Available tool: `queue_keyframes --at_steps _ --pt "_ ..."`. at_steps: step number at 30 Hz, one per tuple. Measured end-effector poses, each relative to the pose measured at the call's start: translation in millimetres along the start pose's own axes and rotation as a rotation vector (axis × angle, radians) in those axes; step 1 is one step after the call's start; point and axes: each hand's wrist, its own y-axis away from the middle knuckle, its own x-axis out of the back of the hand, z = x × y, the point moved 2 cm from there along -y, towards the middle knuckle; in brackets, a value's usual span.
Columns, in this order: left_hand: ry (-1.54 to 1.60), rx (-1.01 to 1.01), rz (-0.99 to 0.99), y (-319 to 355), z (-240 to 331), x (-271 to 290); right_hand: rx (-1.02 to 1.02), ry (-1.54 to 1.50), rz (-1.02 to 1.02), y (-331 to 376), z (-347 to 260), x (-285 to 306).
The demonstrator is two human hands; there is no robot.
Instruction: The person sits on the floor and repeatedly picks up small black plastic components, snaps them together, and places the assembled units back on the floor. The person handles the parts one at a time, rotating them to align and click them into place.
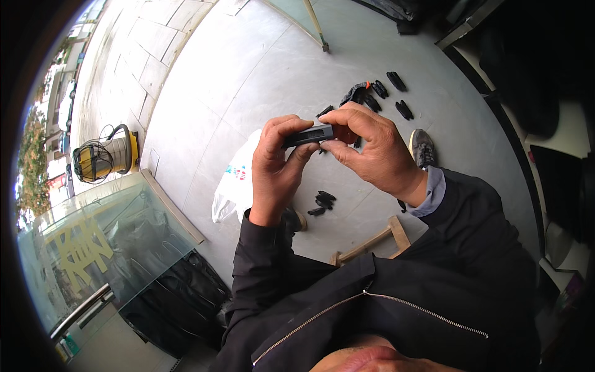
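Between my two hands is a small dark grey oblong piece [308,136], seemingly plastic, with a narrow recess along the side; its exact kind I cannot make out. My left hand [277,162] pinches one end between thumb and fingers. At the other end, the thumb and fingers of my right hand [374,144] close on it. Small black pieces [404,110] lie on the grey floor beyond my right hand, beside a crumpled black item with an orange edge [356,93]. Below my hands sits another little group of black pieces [324,201].
A white plastic bag [234,189] lies left of my left hand. The corner of a wooden frame [398,234] shows near my lap. At the left are a glass door [118,239] and a yellow vacuum cleaner [105,155]. A dark shoe [423,147] rests at the right.
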Motion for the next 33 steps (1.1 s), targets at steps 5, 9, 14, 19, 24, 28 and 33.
queue_keyframes --at_steps 5,9,14,19,24,28,33 --pt "-0.044 -0.028 0.048 0.3 -0.5 0.3 -0.066 0.001 -0.024 -0.5 3.1 -1.6" --pt "-0.058 0.005 0.005 2.3 0.1 4.0 -0.095 0.019 -0.047 -1.8 4.1 -2.1" --pt "-0.073 0.011 0.027 2.3 0.5 4.9 -0.139 0.009 -0.057 -2.8 4.6 -3.1" --pt "-0.093 0.006 0.039 2.9 3.0 3.2 -0.170 -0.004 -0.061 -1.6 5.2 -3.3" --pt "-0.009 0.032 0.032 2.0 4.9 1.1 -0.172 0.015 -0.075 -2.3 5.1 -1.3" --pt "0.210 0.140 0.052 2.4 4.9 -3.1 -0.186 0.008 -0.088 -1.7 3.5 0.5" --pt "0.381 0.230 0.078 4.0 6.9 -5.1 -0.179 0.007 -0.081 -1.8 5.0 -0.4"
